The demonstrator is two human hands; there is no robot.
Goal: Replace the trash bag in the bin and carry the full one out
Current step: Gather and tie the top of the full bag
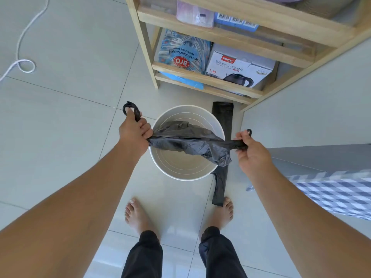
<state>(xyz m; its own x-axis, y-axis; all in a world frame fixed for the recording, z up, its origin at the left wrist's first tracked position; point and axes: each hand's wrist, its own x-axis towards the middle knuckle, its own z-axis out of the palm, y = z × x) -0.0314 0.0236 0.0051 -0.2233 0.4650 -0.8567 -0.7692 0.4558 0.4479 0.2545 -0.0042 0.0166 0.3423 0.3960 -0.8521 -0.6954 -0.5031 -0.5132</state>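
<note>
A round white bin (160,167) stands on the tiled floor in front of my bare feet. Above its opening a black trash bag (192,144) is stretched flat between my hands. My left hand (133,130) grips the bag's left handle, whose loop sticks up past my thumb. My right hand (250,150) pinches the right handle at the bin's right side. The bag's body sags down into the bin. A second black bag (221,109) lies flat on the floor, running from behind the bin down its right side to my right foot.
A wooden shelf unit (148,55) stands just behind the bin, holding an electric kettle box (240,68) and a sugar packet (183,51). A white cord (22,41) lies on the floor at far left. A checked cloth (339,195) hangs at the right.
</note>
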